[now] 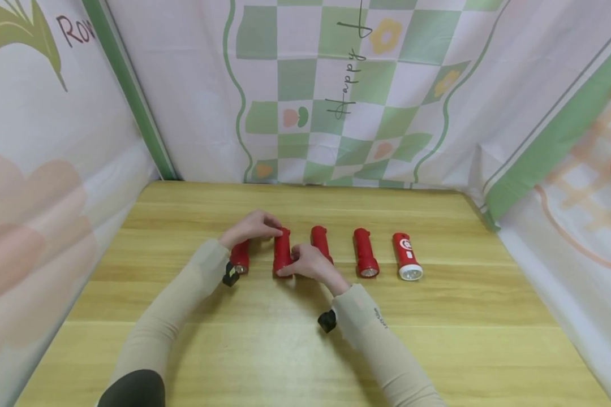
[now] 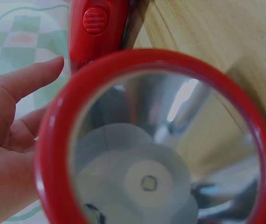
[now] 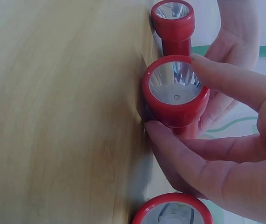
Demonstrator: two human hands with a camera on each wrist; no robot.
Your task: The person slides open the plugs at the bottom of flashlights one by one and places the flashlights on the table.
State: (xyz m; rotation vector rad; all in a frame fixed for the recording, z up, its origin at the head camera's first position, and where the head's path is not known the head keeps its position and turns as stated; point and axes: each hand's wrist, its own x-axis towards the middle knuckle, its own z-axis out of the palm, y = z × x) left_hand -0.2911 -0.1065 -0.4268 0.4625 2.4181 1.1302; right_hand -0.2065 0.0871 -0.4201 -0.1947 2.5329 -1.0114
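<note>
Several flashlights lie in a row. Both hands are at the second from the left, a red flashlight (image 1: pixel 282 251). My right hand (image 1: pixel 309 261) pinches its lens end; in the right wrist view thumb and finger lie on opposite sides of the red rim (image 3: pixel 175 110). My left hand (image 1: pixel 254 226) holds the tail end, though part of that grip is hidden. Under the left wrist is the leftmost red flashlight (image 1: pixel 240 257), whose lens (image 2: pixel 149 182) fills much of the left wrist view. Right of my right hand lies another red flashlight (image 1: pixel 319 240), partly covered.
Farther right are a plain red flashlight (image 1: pixel 365 252) and a red one with a white head and white print (image 1: pixel 406 255). The wooden table (image 1: pixel 265 350) meets patterned curtains (image 1: pixel 295 85) at the back and sides.
</note>
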